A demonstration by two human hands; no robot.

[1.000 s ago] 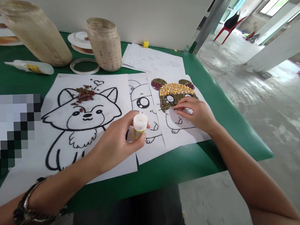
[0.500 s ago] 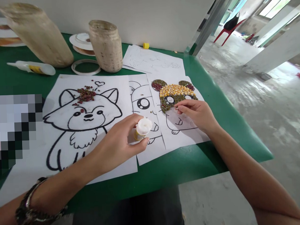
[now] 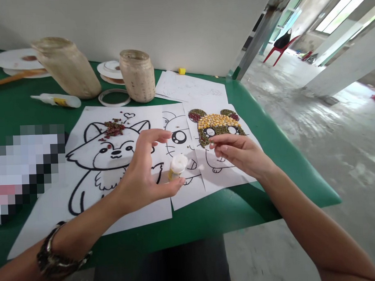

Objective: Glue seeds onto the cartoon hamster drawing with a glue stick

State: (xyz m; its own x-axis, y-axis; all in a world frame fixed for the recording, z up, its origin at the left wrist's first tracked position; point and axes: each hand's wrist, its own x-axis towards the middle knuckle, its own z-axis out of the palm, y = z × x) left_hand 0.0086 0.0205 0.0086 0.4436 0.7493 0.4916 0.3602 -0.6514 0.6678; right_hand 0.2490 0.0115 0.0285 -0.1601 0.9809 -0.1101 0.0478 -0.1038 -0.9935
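Note:
A small bottle (image 3: 177, 165) with a white top and a yellowish label stands on the middle sheet. My left hand (image 3: 145, 170) is open around it, fingers spread and the thumb close to its base; whether the thumb touches it I cannot tell. Over the hamster drawing (image 3: 220, 155), my right hand (image 3: 240, 153) holds its thumb and fingertips pinched together. Anything between them is too small to make out. Yellow corn kernels (image 3: 219, 121) and green and red beans fill the hamster's head and ears.
To the left lies a fox drawing (image 3: 114, 159) with a pile of red and green beans (image 3: 115, 128). Behind stand two cloudy jars (image 3: 137, 76), a tape roll (image 3: 114, 97) and a lying glue bottle (image 3: 57, 100). A blurred-out device (image 3: 28, 166) sits at the left. The green table (image 3: 300, 185) ends at the right.
The fingers of my left hand have opened away from the small bottle, which now stands between them. My right hand has drawn back slightly left and lower, still pinched.

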